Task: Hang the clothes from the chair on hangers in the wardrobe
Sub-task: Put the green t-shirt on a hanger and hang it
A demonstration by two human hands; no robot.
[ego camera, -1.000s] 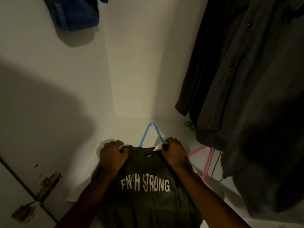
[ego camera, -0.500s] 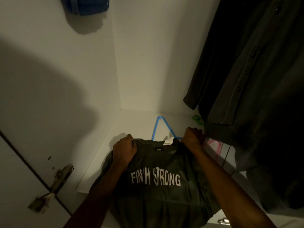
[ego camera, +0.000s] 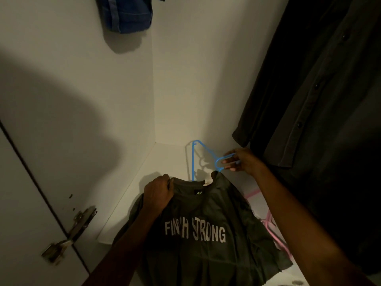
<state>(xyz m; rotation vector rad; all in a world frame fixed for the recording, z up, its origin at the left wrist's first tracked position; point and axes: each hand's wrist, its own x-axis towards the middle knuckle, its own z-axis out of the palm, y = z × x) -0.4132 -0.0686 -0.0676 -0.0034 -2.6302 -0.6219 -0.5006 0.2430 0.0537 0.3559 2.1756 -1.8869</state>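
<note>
White wardrobe shelf [ego camera: 165, 155], dimly lit | dark green T-shirt [ego camera: 206, 234] spread across its front | pink hangers [ego camera: 268, 219] lying right, partly under the shirt

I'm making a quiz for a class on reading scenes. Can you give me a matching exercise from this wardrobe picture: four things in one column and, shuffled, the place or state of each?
Things:
1. blue hanger
2. olive T-shirt
3. pink hanger
4. blue denim garment

Places or states:
A. hangs at the top by the left wall
B. lies on the wardrobe floor, partly under the shirt
C. hook held in the right hand
D. collar gripped by the left hand

Pairs: 1-C, 2-D, 3-B, 4-A
</note>
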